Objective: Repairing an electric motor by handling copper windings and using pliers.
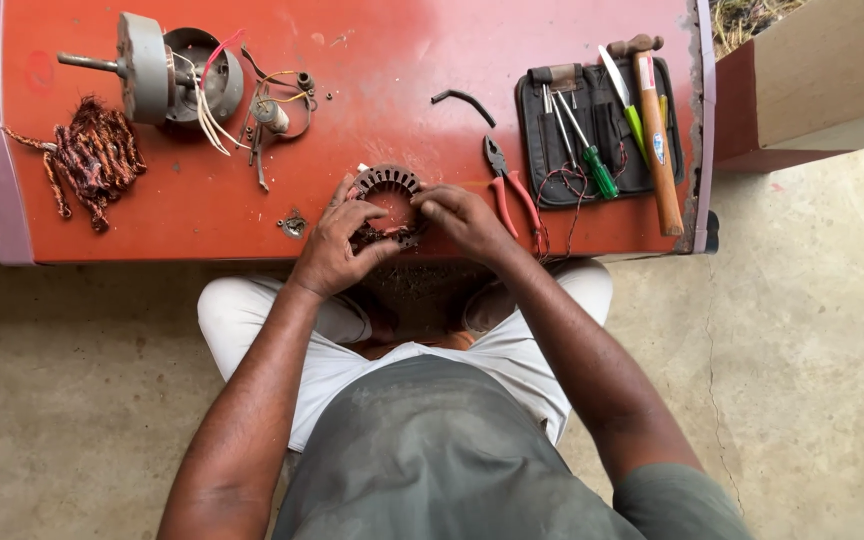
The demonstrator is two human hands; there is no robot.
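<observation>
Left hand (335, 240) curled, fingers clamped on the near-left rim of the stator (388, 205), thumb across its lower side. Right hand (462, 218) closed, fingertips pinching the right rim. Stator flat between both hands, at the table's (382, 90) near edge, about mid-length. Pliers (508, 185) just right of the right hand. Tool pouch (592, 130) and hammer (655, 130) toward the far right corner. Copper wire (92, 160) and motor (167, 75) at the far left.

We are reaching both forearms forward and inward, wrists nearly meeting. Our left hand (335, 243) is curling palm-down, fingers bent and gripping; our right hand (464, 218) is pinching with thumb and fingertips.
</observation>
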